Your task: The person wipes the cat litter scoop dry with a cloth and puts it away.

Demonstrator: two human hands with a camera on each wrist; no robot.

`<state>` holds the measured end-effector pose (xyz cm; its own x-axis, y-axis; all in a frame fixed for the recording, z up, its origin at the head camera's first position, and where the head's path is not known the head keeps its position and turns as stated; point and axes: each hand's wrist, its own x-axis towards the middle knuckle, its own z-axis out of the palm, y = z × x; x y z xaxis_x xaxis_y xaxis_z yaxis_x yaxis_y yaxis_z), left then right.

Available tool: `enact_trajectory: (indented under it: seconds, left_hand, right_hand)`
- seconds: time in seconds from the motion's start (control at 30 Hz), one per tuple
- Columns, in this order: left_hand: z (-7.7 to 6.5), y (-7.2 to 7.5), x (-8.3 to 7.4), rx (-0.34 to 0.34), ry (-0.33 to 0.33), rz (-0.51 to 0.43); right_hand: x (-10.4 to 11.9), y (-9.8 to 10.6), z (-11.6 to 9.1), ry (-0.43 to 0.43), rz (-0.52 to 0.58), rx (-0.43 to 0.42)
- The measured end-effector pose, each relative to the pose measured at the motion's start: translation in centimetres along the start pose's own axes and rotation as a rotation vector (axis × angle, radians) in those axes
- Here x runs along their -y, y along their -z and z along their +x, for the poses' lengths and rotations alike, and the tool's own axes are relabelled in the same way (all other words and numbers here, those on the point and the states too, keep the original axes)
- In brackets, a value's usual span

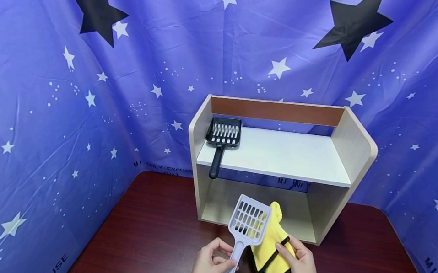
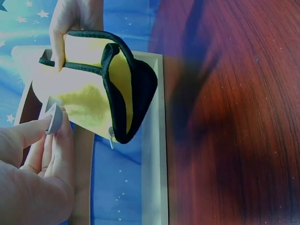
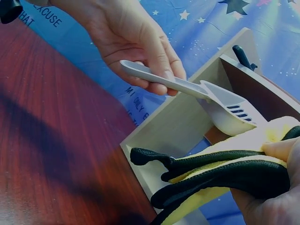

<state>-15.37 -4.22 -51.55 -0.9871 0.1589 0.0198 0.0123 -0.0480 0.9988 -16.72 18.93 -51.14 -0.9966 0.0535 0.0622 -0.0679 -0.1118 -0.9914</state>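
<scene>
My left hand (image 1: 207, 266) pinches a pale grey slotted litter scoop (image 1: 240, 243) by its handle, thumb on one side and fingers on the other. A paw print marks the handle end, and the scoop's head points up and away from me. To its right, my right hand (image 1: 303, 268) grips a yellow cloth (image 1: 269, 239) with black edging and a black band across it. In the head view the scoop's head overlaps the cloth's left part. The left wrist view shows the cloth (image 2: 86, 101) folded or layered, its black-edged side spread apart. Both things are held up before the shelf.
A small wooden shelf unit (image 1: 337, 207) stands at the back of the dark red table (image 1: 139, 236). On its white upper board (image 1: 283, 154) lies a black litter scoop (image 1: 217, 157), handle jutting over the front edge. A blue star-patterned curtain (image 1: 147, 81) hangs behind and at the sides.
</scene>
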Motion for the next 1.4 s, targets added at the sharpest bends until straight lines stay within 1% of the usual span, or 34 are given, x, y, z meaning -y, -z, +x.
enact_trajectory:
  seconds: [0.13, 0.33, 0.43, 0.57, 0.83, 0.97, 1.03, 1.13, 1.27, 1.4]
  left_hand:
    - [0.2, -0.1, 0.0, -0.015, -0.007, 0.005]
    - [0.5, -0.1, -0.2, -0.034, 0.009, 0.014]
    - [0.7, -0.2, -0.2, -0.043, -0.007, 0.016]
    - [0.9, -0.3, -0.3, -0.057, -0.031, 0.017]
    - [1.4, -0.8, -0.4, -0.109, -0.012, 0.046]
    - [1.5, -1.2, -0.7, -0.131, -0.006, 0.087]
    - [1.5, -1.4, -0.8, -0.131, -0.008, 0.110]
    - [1.5, -1.5, -0.9, -0.123, -0.023, 0.131]
    - [1.4, -1.2, -0.9, -0.134, -0.037, 0.128]
    - [1.3, -0.9, -1.0, -0.141, -0.048, 0.107]
  right_hand:
    - [-0.3, -0.3, -0.3, 0.014, -0.007, 0.025]
    - [-0.7, -0.6, -0.7, 0.058, 0.007, 0.070]
    - [-0.9, -0.7, -0.9, 0.063, 0.008, 0.089]
    - [-1.0, -1.1, -1.1, 0.050, -0.008, 0.094]
    - [-1.0, -2.0, -1.4, -0.023, -0.058, 0.074]
    - [-1.1, -2.4, -1.5, -0.023, -0.064, 0.112]
    - [-1.2, -2.6, -1.5, -0.023, -0.069, 0.135]
    - [-1.3, -2.8, -1.6, -0.025, -0.079, 0.138]
    - [-1.8, -2.5, -1.9, -0.007, -0.091, 0.129]
    - [-2.2, -1.3, -2.3, 0.008, -0.085, 0.154]
